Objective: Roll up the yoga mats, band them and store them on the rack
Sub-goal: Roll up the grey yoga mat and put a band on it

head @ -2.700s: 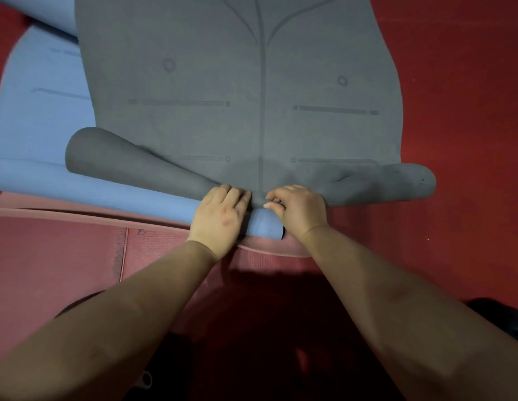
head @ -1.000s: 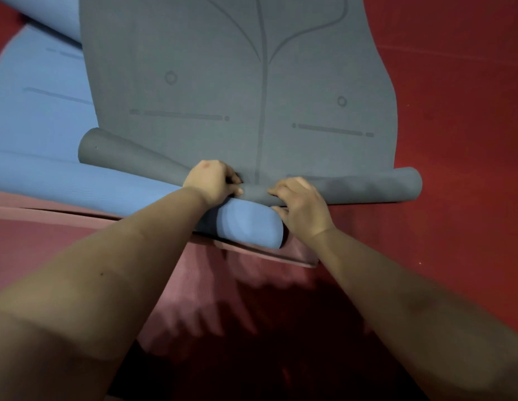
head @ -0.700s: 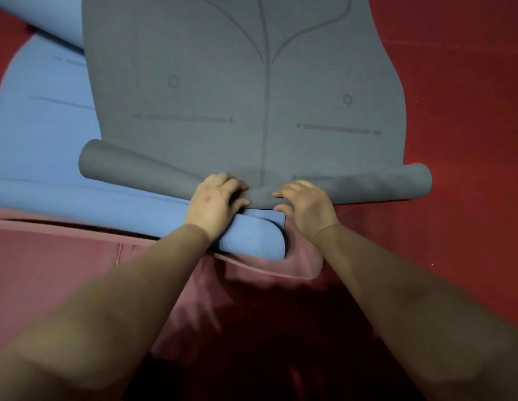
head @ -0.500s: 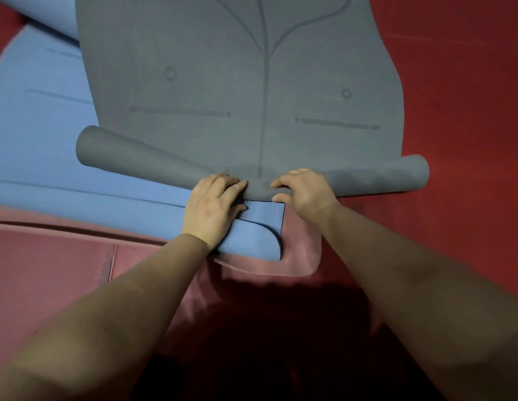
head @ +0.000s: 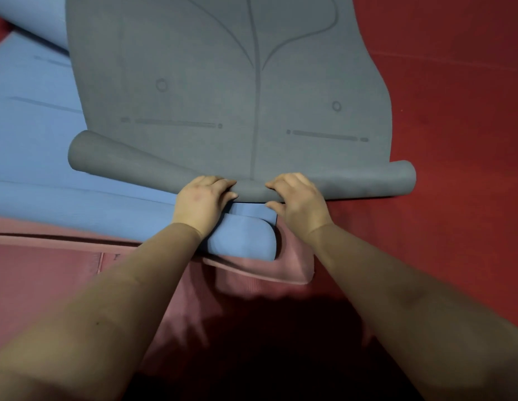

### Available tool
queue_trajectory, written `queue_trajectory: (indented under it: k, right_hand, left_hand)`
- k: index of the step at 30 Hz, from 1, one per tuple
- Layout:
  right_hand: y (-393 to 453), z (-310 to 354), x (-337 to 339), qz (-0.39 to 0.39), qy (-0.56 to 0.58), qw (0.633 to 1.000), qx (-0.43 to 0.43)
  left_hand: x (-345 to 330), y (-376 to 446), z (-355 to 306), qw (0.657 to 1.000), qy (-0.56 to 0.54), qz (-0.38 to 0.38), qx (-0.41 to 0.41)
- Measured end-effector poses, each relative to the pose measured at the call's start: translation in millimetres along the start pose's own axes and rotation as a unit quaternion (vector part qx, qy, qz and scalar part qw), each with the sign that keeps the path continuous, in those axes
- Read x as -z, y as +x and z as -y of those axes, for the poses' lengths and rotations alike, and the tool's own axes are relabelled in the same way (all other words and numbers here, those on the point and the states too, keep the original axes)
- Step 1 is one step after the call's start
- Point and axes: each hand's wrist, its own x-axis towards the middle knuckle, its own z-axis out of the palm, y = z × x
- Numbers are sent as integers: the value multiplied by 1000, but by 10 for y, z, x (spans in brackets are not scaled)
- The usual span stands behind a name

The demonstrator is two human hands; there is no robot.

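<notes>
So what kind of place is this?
Probably a yoga or exercise studio: a grey mat, a blue mat and a pink mat overlap on a red floor.

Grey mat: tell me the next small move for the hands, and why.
Probably slide both hands outward. The left hand and right hand grip the grey mat only mid-roll, where it looks tight, while its left end flares wide and loose.

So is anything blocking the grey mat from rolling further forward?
Nothing visible. Both hands, left and right, grip the rolled edge of the grey mat, and its flat stretch ahead lies bare. No rack is in view.
</notes>
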Motion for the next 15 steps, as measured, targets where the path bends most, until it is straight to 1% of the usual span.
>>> queue_trajectory:
  k: [2,5,8,10,13,15]
  right_hand:
    - [66,6,8,2,-8,1000,-18]
    - [148,-6,34,32,-21,999,-26]
    - [181,-43,39,65,-16,997,-42]
    - [243,-51,81,87,-10,994,-60]
    - [377,-64,175,125,6,989,-83]
    - [407,-86,201,124,15,989,-86]
  left_hand:
    - [5,55,3,1000,-7,-6,2]
    - [11,78,16,1000,-22,-21,-4]
    - [-42,-12,20,997,-27,-50,-49]
    - [-94,-75,31,996,-17,-66,-63]
    - [-99,-34,41,996,-6,-72,-55]
    - [-72,44,45,996,-6,-62,-59]
